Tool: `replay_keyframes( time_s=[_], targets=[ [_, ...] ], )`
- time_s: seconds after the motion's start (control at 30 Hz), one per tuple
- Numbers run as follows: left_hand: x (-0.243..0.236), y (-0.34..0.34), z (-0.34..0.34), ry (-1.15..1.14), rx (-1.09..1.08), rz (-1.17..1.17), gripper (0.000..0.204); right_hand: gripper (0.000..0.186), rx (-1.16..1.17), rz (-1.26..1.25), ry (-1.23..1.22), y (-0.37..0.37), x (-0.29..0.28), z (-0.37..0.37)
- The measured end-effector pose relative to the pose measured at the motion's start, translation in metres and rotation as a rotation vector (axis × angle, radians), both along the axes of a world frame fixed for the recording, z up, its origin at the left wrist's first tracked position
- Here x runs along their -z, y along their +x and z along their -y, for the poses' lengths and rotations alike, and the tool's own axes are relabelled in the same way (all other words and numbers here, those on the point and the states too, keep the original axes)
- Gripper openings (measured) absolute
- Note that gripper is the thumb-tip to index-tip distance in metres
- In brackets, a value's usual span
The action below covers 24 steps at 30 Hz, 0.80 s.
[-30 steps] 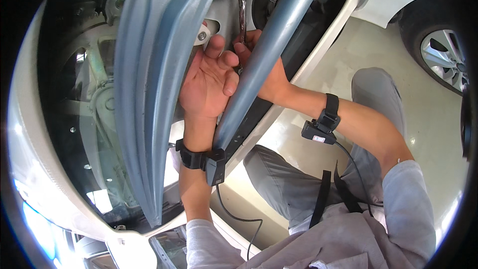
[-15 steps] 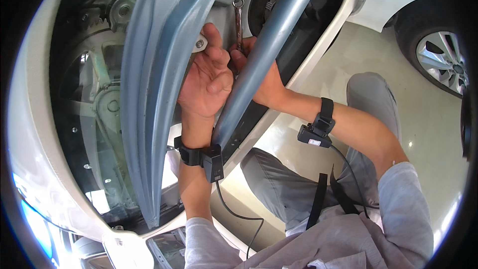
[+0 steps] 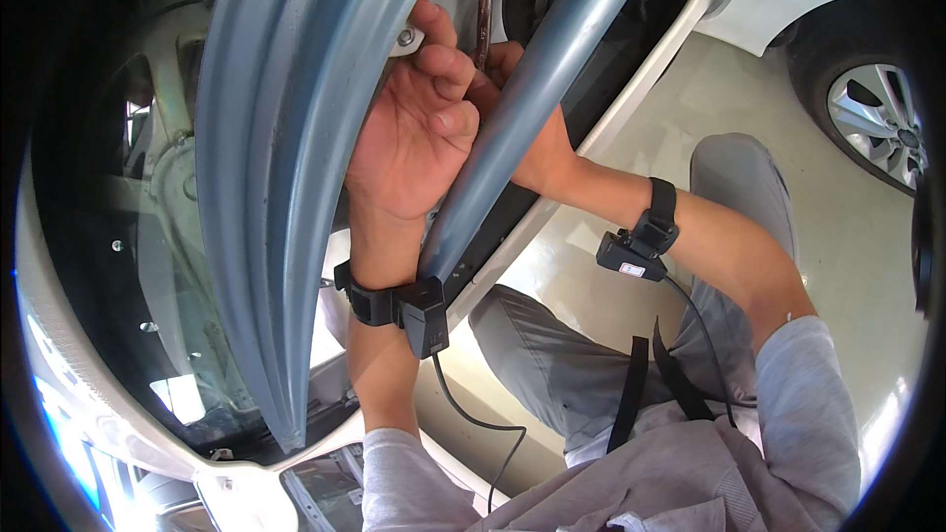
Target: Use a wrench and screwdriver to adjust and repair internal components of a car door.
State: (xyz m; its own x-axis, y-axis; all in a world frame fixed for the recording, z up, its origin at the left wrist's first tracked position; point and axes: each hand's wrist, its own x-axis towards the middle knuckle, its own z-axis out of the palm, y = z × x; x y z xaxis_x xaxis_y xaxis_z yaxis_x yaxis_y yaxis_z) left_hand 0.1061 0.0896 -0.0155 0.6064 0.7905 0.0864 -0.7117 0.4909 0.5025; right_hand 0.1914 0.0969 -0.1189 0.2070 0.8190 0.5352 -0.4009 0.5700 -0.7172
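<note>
My left hand (image 3: 409, 133) is palm up with its fingers curled, between a broad blue-grey ribbed beam (image 3: 281, 167) and a round blue-grey tube (image 3: 537, 89). Its index finger bends against a pale metal bracket (image 3: 406, 37) with a bolt in it. The left thumb is hidden behind the beam. Partly behind the tube is my right hand (image 3: 542, 138), its fingers closed round the lower end of a chrome wrench (image 3: 484, 15). The wrench stands upright in view, ring end at the top. Where the two hands meet, the tube and fingers hide the contact.
White car bodywork (image 3: 631, 89) edges the opening on the right. Glass and inner metalwork (image 3: 168, 148) lie left of the beam. A car wheel (image 3: 887, 108) stands at far right. Black cased devices (image 3: 424, 315) with cables are strapped to both wrists.
Both hands, the bracket and the wrench sit higher in view. The beam and inner metalwork have shifted left and up. My left fingers are curled a little more; the right hand keeps the wrench.
</note>
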Motion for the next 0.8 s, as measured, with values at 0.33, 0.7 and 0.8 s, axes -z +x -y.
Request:
replay_keyframes(
  time_s=[0.33, 0.7, 0.8],
  targets=[
    [-0.0010, 0.0007, 0.0038, -0.044, -0.019, 0.009, 0.032, 0.010, -0.083, 0.060, -0.083, 0.0018, 0.0028, 0.0014],
    [-0.0021, 0.0063, 0.0082, -0.001, -0.101, -0.002, 0.029, 0.011, -0.049, 0.038, -0.033, 0.0007, 0.0029, 0.0020],
    [-0.0036, 0.0040, 0.0097, -0.045, -0.083, 0.001, 0.028, 0.011, -0.102, 0.066, -0.091, 0.0012, 0.0030, 0.0019]
  ],
)
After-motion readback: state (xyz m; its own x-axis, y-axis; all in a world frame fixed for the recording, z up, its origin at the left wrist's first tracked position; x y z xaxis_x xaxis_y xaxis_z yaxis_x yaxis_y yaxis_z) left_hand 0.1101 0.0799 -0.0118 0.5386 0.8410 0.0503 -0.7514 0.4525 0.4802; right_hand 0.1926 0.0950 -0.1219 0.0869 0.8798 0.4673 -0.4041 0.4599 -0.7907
